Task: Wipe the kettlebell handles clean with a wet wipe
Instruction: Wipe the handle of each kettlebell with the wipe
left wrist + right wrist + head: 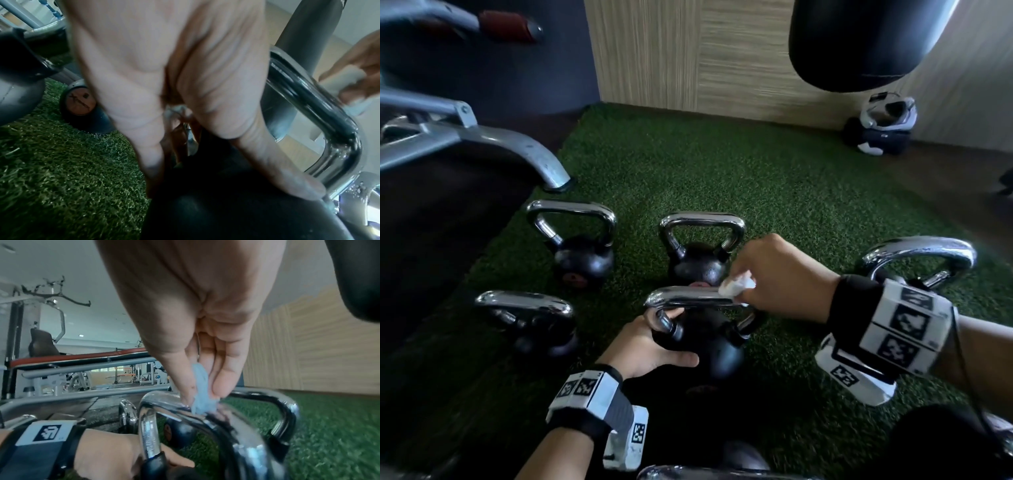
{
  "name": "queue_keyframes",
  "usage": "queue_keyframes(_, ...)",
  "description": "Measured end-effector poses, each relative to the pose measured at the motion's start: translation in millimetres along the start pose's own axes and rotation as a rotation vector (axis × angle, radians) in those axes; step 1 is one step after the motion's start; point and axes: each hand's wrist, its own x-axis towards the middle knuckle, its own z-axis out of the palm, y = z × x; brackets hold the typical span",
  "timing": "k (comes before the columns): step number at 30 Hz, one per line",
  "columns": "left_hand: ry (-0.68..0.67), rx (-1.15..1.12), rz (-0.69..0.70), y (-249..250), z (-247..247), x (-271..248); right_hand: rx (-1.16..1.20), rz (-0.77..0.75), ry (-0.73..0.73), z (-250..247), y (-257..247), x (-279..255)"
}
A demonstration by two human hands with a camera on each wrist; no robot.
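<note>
Several black kettlebells with chrome handles stand on green turf. My left hand grips the nearest middle kettlebell at the left foot of its handle, fingers through the loop and thumb on the black body. My right hand pinches a crumpled white wet wipe between thumb and fingers and presses it on the right part of the handle's top bar. The right wrist view shows the wipe touching the chrome bar.
Other kettlebells stand at the left, far left, behind, right and at the bottom edge. A grey bench frame borders the turf on the left. A black punching bag hangs by the wood wall.
</note>
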Motion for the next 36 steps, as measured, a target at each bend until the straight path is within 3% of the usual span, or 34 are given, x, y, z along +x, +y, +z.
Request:
queue_keyframes(8,0.021,-0.022,-0.026,0,2,0,0.006,0.079,0.06,4,-4,-12)
queue_keyframes(15,0.027,-0.033,-0.049,2,2,-1,-0.103,0.275,-0.082,0,29,-23)
queue_keyframes(19,0.03,-0.04,-0.07,4,3,-1,-0.015,0.317,-0.03,7,41,-30)
queue_keyframes(22,0.023,-0.056,-0.075,4,3,-1,0.14,0.385,-0.035,18,50,-31)
queue_keyframes(26,0.021,-0.084,-0.063,2,3,-1,0.76,0.629,-0.209,37,62,-35)
queue_keyframes(28,0.031,-0.115,-0.063,-2,4,0,0.924,0.678,-0.235,41,65,-38)
queue_keyframes(36,0.053,-0.064,-0.079,8,4,-9,1.178,0.773,-0.13,88,69,-41)
